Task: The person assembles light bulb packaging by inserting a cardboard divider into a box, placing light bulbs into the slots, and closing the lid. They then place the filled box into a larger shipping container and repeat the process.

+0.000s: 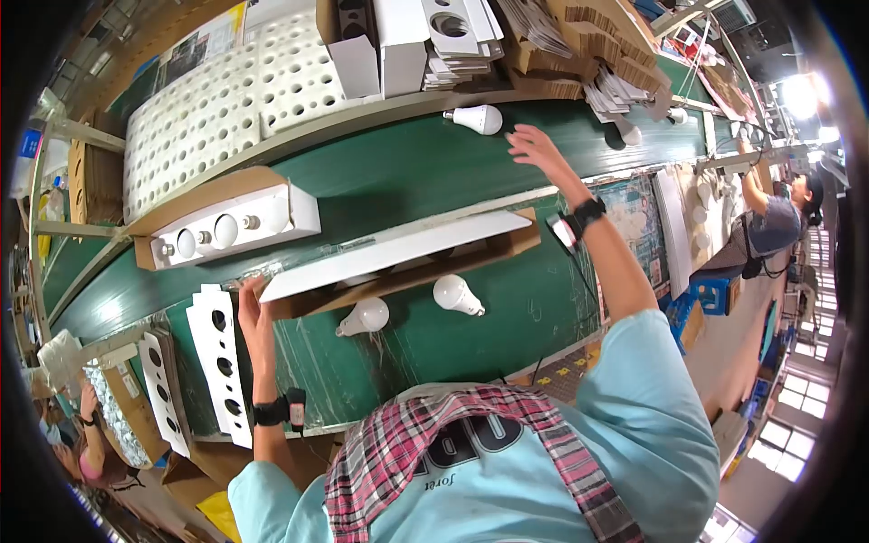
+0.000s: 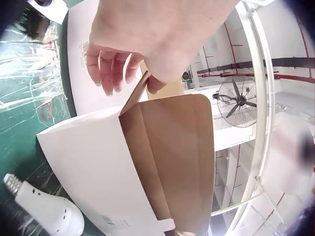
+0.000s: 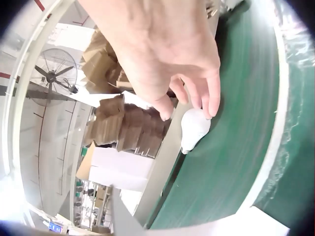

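My left hand (image 1: 257, 328) is at the left end of a long white cardboard box (image 1: 389, 258) with a brown inside. In the left wrist view, its thumb and fingers pinch the edge of the box by a brown flap (image 2: 134, 93). My right hand (image 1: 543, 154) reaches over the green conveyor belt with loosely bent fingers and holds nothing. Just beyond its fingertips, a white light bulb (image 1: 480, 119) lies on the belt; in the right wrist view the fingers overlap that bulb (image 3: 195, 125). Two more bulbs, one left (image 1: 367, 315) and one right (image 1: 457, 295), lie in front of the box.
A filled box of bulbs (image 1: 226, 226) stands on the belt at left. White inserts with holes (image 1: 220, 362) lie at the near left. Beyond the belt are a perforated white tray (image 1: 195, 136) and stacked cardboard (image 1: 597, 50). Another person (image 1: 774, 213) works at far right.
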Demonstrator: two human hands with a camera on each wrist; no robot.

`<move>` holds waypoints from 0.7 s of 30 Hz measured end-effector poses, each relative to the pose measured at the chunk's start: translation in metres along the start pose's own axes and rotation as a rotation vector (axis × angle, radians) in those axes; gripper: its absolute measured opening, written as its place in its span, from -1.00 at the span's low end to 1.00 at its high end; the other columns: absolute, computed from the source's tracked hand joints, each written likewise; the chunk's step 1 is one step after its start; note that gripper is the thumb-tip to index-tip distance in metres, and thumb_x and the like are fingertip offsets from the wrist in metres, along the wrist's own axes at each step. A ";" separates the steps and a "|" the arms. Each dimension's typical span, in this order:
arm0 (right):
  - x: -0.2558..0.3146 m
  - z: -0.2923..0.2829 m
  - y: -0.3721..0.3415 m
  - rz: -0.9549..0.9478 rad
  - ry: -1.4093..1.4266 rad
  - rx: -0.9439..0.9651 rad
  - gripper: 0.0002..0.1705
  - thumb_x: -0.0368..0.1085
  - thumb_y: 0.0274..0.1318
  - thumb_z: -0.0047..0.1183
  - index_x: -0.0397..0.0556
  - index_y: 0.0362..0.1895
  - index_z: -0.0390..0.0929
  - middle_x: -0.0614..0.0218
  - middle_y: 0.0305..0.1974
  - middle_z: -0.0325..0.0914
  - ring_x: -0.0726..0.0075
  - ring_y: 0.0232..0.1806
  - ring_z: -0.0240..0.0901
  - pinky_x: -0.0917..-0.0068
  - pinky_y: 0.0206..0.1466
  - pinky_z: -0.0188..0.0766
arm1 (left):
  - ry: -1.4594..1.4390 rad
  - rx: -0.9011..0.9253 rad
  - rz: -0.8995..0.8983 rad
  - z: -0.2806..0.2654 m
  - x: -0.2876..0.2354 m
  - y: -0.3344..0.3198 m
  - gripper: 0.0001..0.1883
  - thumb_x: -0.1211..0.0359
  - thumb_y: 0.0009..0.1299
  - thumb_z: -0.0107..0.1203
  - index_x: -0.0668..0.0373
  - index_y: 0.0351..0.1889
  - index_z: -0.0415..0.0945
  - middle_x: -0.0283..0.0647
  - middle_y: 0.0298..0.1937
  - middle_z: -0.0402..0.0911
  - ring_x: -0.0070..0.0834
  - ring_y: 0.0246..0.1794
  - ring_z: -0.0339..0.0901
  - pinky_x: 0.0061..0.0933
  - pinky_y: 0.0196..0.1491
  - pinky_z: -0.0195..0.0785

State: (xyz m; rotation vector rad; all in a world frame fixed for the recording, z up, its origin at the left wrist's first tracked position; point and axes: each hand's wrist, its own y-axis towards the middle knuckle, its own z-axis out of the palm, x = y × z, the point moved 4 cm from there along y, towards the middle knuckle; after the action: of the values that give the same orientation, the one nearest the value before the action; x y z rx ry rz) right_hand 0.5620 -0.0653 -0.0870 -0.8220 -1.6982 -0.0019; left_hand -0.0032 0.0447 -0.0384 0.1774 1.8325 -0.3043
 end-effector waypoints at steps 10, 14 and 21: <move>0.005 0.055 0.078 0.070 -0.138 0.241 -0.13 0.07 -0.10 0.29 -0.19 0.20 0.31 0.16 0.03 0.45 0.30 0.05 0.41 0.39 0.00 0.46 | 0.477 -0.006 0.414 0.001 -0.066 -0.053 -0.76 0.52 0.20 0.08 0.28 -0.15 0.43 -0.10 -0.23 0.45 -0.29 -0.21 0.41 -0.37 -0.08 0.26; 0.010 0.049 0.047 0.097 0.263 0.283 -0.36 -0.02 0.06 0.19 -0.16 0.13 0.40 0.22 0.01 0.46 0.31 0.07 0.39 0.29 0.06 0.46 | 0.477 0.351 0.486 0.061 -0.096 -0.050 -0.63 0.46 0.11 0.21 0.26 -0.09 0.45 -0.02 -0.17 0.49 -0.11 -0.16 0.43 -0.26 -0.07 0.27; 0.156 0.028 -0.144 -0.300 0.329 0.803 0.01 0.08 -0.40 0.37 -0.24 0.15 0.31 0.07 0.00 0.45 0.26 -0.01 0.46 0.36 -0.04 0.45 | 0.731 0.539 0.584 0.120 -0.048 -0.040 -0.43 0.23 0.20 0.22 0.20 0.17 0.36 -0.05 -0.05 0.52 -0.11 0.02 0.44 -0.12 0.13 0.24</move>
State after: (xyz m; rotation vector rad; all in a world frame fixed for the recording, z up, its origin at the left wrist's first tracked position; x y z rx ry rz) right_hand 0.4541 -0.0811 0.0974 0.0367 -1.3213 0.3045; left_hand 0.1093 -0.0278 -0.0180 1.3136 2.2541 -0.3340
